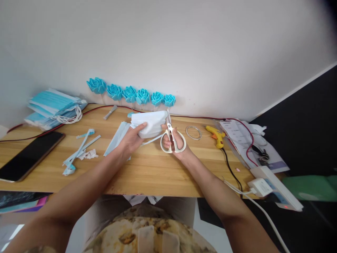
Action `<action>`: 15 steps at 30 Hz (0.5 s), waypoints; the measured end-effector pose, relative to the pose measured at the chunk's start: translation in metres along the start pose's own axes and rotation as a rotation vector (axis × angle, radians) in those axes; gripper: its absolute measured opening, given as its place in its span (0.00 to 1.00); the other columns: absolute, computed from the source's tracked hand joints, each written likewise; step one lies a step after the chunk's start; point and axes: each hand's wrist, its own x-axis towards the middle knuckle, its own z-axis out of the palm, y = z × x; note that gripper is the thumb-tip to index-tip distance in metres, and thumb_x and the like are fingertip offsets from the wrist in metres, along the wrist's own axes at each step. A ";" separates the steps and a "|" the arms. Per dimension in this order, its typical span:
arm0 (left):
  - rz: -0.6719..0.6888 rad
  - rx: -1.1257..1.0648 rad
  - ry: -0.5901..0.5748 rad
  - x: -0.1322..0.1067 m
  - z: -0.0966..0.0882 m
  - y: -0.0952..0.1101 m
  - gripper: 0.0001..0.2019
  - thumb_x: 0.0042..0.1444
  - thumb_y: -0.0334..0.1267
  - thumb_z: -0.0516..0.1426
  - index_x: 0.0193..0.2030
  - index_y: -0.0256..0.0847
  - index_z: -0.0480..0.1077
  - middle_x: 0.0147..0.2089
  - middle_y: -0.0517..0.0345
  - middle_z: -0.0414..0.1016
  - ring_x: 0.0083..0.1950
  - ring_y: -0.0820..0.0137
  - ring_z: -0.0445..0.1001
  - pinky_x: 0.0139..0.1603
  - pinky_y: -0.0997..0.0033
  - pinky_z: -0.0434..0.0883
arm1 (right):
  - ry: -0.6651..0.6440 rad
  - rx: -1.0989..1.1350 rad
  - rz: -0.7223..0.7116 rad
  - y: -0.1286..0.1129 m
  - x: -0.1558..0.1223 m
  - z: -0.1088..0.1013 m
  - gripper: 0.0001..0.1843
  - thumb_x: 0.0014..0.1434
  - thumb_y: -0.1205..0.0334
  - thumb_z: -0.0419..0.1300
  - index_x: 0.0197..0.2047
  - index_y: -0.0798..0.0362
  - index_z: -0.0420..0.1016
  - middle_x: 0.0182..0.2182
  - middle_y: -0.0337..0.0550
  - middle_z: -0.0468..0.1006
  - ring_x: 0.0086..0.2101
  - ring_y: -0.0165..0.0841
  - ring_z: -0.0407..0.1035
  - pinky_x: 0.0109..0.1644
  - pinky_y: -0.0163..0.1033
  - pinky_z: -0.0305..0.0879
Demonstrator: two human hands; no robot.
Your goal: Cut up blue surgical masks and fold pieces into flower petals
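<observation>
My left hand [131, 138] grips a folded white face mask [150, 123] above the wooden table [147, 172], thumb on top. My right hand [175, 144] has its fingers through the white handles of small scissors [171, 138]. The blades point up at the mask's right edge. A thin strip hangs from the mask toward the scissors. Another pale blue mask [116, 138] lies flat under my left wrist.
Several blue mask-made roses [131, 93] lean on the wall. A stack of blue masks [54, 107] and a black phone [30, 154] lie at the left, with cut strips [79, 151] nearby. At the right are a wire ring [193, 132], a yellow glue gun [216, 136], papers and a power strip [276, 188].
</observation>
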 end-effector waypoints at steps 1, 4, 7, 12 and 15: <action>0.012 0.018 0.063 0.003 -0.001 0.001 0.21 0.61 0.21 0.60 0.60 0.36 0.75 0.47 0.49 0.86 0.53 0.59 0.85 0.64 0.55 0.78 | -0.011 -0.025 0.006 0.000 0.000 0.000 0.36 0.51 0.32 0.71 0.51 0.51 0.76 0.19 0.28 0.66 0.18 0.25 0.55 0.21 0.32 0.50; 0.073 0.032 0.224 0.010 -0.005 0.006 0.12 0.63 0.21 0.59 0.49 0.34 0.78 0.38 0.54 0.86 0.44 0.65 0.86 0.58 0.64 0.81 | -0.019 -0.073 0.011 0.003 -0.002 -0.001 0.41 0.47 0.31 0.73 0.53 0.52 0.76 0.19 0.28 0.66 0.17 0.25 0.56 0.20 0.32 0.50; 0.155 0.020 0.281 0.014 -0.007 0.013 0.07 0.64 0.22 0.60 0.41 0.36 0.77 0.36 0.57 0.86 0.40 0.68 0.86 0.55 0.69 0.82 | -0.012 -0.063 -0.005 0.004 -0.004 0.000 0.40 0.47 0.32 0.73 0.52 0.53 0.77 0.19 0.29 0.67 0.18 0.24 0.56 0.20 0.32 0.50; 0.184 0.049 0.271 0.019 -0.015 0.024 0.04 0.62 0.27 0.63 0.35 0.36 0.75 0.32 0.55 0.84 0.40 0.65 0.86 0.51 0.67 0.83 | -0.007 -0.011 0.005 -0.001 -0.002 0.000 0.32 0.55 0.34 0.70 0.51 0.51 0.76 0.18 0.28 0.65 0.17 0.24 0.55 0.20 0.32 0.49; 0.181 0.041 0.202 0.023 -0.021 0.030 0.05 0.62 0.30 0.63 0.34 0.36 0.75 0.32 0.53 0.84 0.42 0.63 0.86 0.53 0.65 0.82 | -0.020 0.015 0.027 -0.005 -0.001 -0.002 0.31 0.55 0.35 0.70 0.50 0.51 0.76 0.18 0.27 0.65 0.17 0.23 0.53 0.20 0.31 0.48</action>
